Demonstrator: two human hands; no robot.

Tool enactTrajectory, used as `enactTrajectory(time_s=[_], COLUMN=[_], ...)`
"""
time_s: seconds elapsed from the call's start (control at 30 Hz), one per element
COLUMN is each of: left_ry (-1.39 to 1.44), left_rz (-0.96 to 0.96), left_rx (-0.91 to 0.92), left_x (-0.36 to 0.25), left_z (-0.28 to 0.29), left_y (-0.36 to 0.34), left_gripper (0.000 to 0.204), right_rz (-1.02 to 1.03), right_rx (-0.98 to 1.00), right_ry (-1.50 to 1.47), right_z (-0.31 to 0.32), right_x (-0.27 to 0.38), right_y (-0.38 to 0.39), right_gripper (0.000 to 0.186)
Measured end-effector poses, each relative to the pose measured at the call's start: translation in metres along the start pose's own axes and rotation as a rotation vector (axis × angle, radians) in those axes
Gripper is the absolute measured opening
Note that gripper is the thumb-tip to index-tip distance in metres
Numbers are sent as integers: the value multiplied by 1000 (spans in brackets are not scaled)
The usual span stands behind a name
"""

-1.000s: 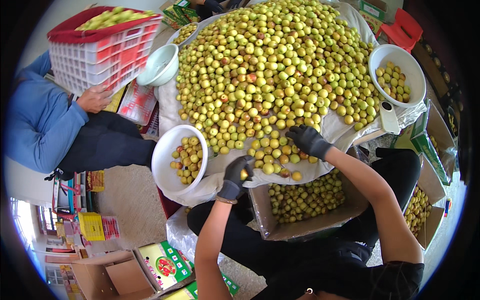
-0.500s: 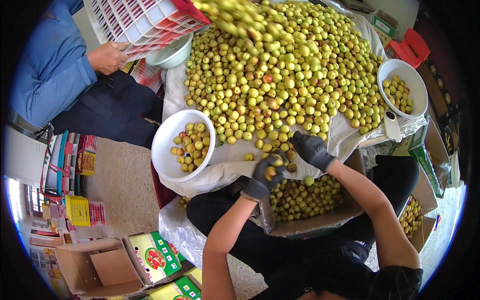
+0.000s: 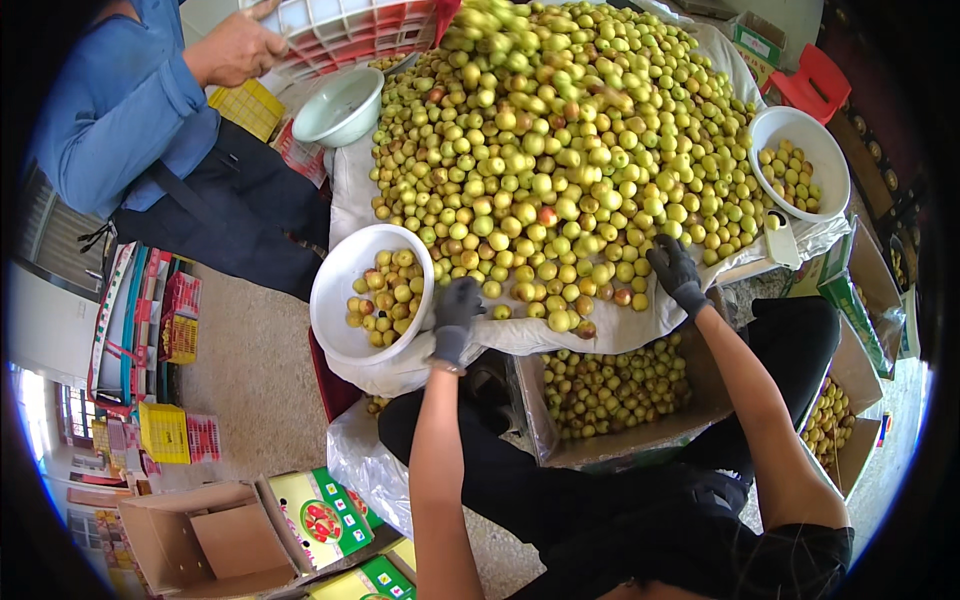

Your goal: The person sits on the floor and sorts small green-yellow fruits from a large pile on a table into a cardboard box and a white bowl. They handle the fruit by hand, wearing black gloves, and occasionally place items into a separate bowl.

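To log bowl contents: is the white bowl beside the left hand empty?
No, the white bowl beside the left hand holds a cluster of yellow-green fruit.

Floor [image 3: 240,375]: speckled, grey-beige, exposed at left; brightly lit patch noted at lower right. Window [image 3: 76,412]: dark-framed, set at far left, bent by lens; bright white light admitted alongside. Chair [image 3: 815,88]: red, placed past bench [image 3: 345,200] at upper right. Bench: covered with pale cloth [image 3: 630,334], creased, draped over near edge.
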State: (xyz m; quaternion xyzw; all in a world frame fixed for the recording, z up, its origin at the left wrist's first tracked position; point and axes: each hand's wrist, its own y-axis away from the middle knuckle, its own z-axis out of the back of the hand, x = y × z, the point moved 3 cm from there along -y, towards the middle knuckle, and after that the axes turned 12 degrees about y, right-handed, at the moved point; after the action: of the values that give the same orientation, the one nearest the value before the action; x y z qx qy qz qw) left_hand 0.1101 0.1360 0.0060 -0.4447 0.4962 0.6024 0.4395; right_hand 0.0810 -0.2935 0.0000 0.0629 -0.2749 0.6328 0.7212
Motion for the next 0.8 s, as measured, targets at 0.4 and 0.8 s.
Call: enactTrajectory(time_s=[0.4,0.8], left_ry=[-527,-1138], left_rz=[-446,-80], left_rx=[-153,-228], left_x=[-9,-6], left_z=[-15,237], left_y=[1,164], left_gripper=[23,36], right_rz=[79,2], right_rx=[22,130], right_ry=[-100,-132], right_z=[-8,-6], right_x=[-1,-10], right_y=[2,13], right_gripper=[44,56])
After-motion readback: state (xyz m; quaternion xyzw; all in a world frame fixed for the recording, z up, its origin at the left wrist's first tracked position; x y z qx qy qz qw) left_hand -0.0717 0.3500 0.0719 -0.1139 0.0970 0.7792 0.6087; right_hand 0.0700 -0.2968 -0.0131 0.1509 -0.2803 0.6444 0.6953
